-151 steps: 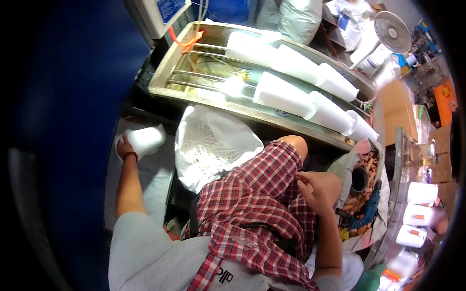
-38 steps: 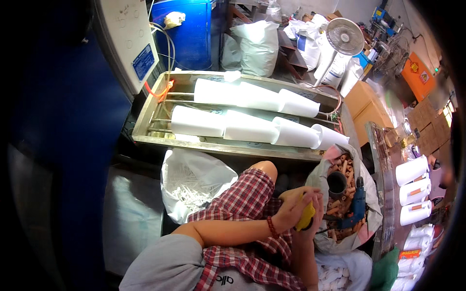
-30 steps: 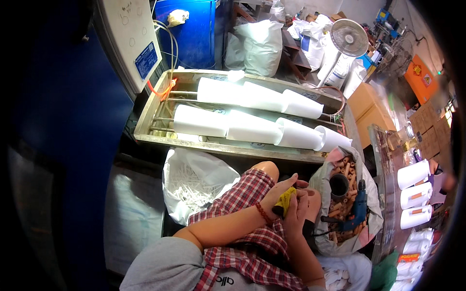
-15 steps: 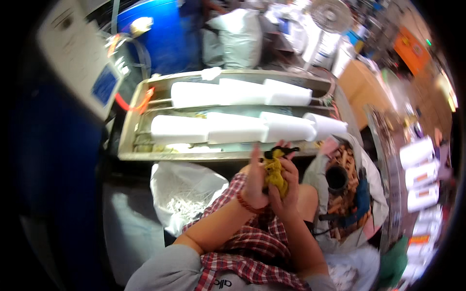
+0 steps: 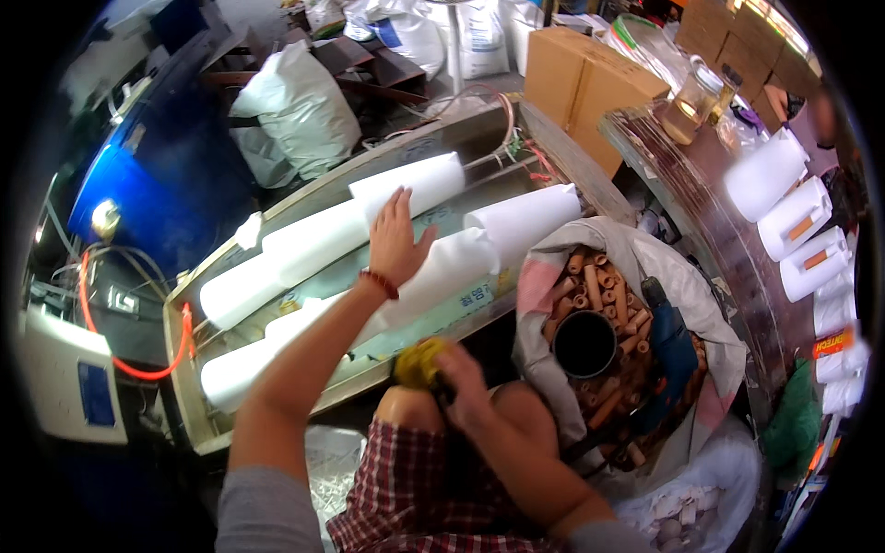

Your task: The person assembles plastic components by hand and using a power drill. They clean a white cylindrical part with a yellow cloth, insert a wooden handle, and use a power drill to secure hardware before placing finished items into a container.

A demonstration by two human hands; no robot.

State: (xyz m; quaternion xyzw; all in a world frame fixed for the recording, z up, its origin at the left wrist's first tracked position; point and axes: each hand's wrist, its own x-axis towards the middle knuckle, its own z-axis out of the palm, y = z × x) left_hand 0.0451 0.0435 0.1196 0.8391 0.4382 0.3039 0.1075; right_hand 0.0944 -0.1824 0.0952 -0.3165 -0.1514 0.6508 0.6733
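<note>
My left hand (image 5: 396,244) reaches out over the long trough (image 5: 516,106), fingers straight and slightly apart, nothing held. Its fingertips overlap a white roll (image 5: 419,182) in the far row; whether they touch it I cannot tell. A second row of white rolls (image 5: 524,221) lies nearer me, partly behind my left forearm. Low in front of my knees, my right hand (image 5: 464,387) is closed around a crumpled yellow and black bundle (image 5: 419,364), too blurred to name.
Right of my knees stands an open sack (image 5: 627,235) of brown tubes, with a black cylinder (image 5: 584,344) and a blue power drill (image 5: 673,355). A wooden table (image 5: 701,221) at right carries more white rolls and a jar (image 5: 691,101). A cardboard box (image 5: 590,83) stands behind the trough.
My left hand has let go of the yellow and black bundle and moved out over the trough. The bundle is in my right hand, lower and nearer my knees. My view has turned right.
</note>
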